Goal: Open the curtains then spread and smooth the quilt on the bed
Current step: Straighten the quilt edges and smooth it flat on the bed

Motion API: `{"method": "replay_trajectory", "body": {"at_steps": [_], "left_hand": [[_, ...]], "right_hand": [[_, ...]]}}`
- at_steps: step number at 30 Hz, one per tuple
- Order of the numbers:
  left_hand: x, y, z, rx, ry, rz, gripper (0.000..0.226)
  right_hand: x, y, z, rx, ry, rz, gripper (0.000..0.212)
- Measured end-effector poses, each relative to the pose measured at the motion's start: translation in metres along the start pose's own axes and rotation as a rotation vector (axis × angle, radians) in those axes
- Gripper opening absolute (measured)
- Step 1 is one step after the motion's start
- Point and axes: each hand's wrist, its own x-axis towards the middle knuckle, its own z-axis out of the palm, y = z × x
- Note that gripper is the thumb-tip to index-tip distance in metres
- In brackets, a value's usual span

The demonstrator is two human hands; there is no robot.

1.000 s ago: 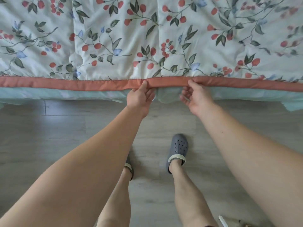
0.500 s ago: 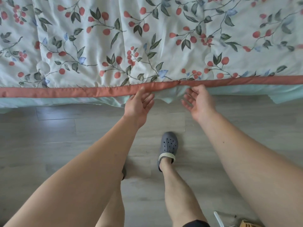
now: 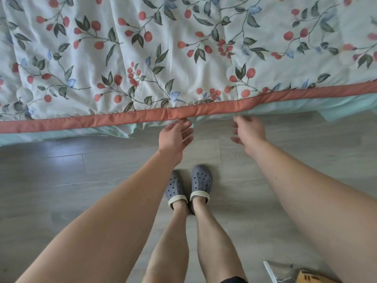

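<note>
The quilt (image 3: 183, 58) runs off the picture at 12, 9 and 3 o'clock. The right hand (image 3: 247, 132) is blurry. A cardboard box (image 3: 312, 277) at 5 o'clock is cut off.

matt printed cloth quilt (image 3: 183, 58), satiny edge band (image 3: 183, 114), smooth wood-look floor (image 3: 61, 170).

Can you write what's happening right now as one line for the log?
left hand: open, just below quilt border | right hand: open, off quilt | quilt: spread

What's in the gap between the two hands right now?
Only bare wood floor shows between the left hand and right hand in the head view; the quilt's red border runs just beyond their fingertips.
</note>
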Motion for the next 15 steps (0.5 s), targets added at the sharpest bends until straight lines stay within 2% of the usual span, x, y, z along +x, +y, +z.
{"method": "replay_trajectory", "body": {"at_steps": [3,5,8,12,15], "left_hand": [[0.014,-0.009,0.009,0.223,0.074,0.051,0.011],[0.024,-0.01,0.016,0.273,0.104,0.054,0.007],[0.034,-0.018,0.021,0.137,0.034,-0.031,0.015],[0.027,-0.027,0.02,0.032,-0.115,-0.128,0.04],[0.018,-0.029,0.001,-0.056,-0.046,-0.14,0.053]], "right_hand": [[0.015,0.008,0.002,-0.105,-0.084,-0.046,0.024],[0.022,0.012,0.005,-0.089,-0.109,-0.102,0.025],[0.033,0.029,-0.001,-0.07,-0.079,-0.148,0.029],[0.048,0.045,-0.025,-0.241,0.002,-0.217,0.032],[0.047,0.042,-0.026,-0.274,0.018,-0.219,0.031]]}}
